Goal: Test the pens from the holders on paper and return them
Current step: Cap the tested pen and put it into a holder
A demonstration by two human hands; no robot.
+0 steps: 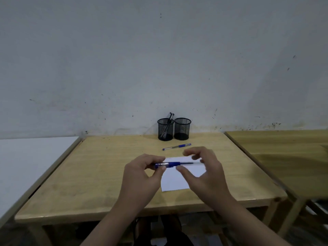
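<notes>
The fingers (pixel 160 168) of the left hand (pixel 142 176) are pinched shut on the blue cap end of a clear-barrelled pen with a blue rubber grip (pixel 174 164), held level above the pale wooden surface (pixel 88 174). The right hand (pixel 204 172) is at the pen's other end; its thumb sits just under the barrel near the grip and its curled fingers (pixel 190 153) arch over the clear part, blurred, so whether they are actually clamped on the pen cannot be told. Directly beneath both hands lies a white rectangular sheet of paper (pixel 174 181), flat on the surface and partly covered by the right hand. Just beyond the fingers, a second blue-capped clear pen (pixel 176 146) lies loose on the surface, slanting slightly. Farther beyond, against the grey-white wall (pixel 159 59), stand two black wire-mesh cylindrical holders side by side, nearly touching: the left holder (pixel 165 129) has a few dark pens leaning in it, the right holder (pixel 182 128) shows none.
</notes>
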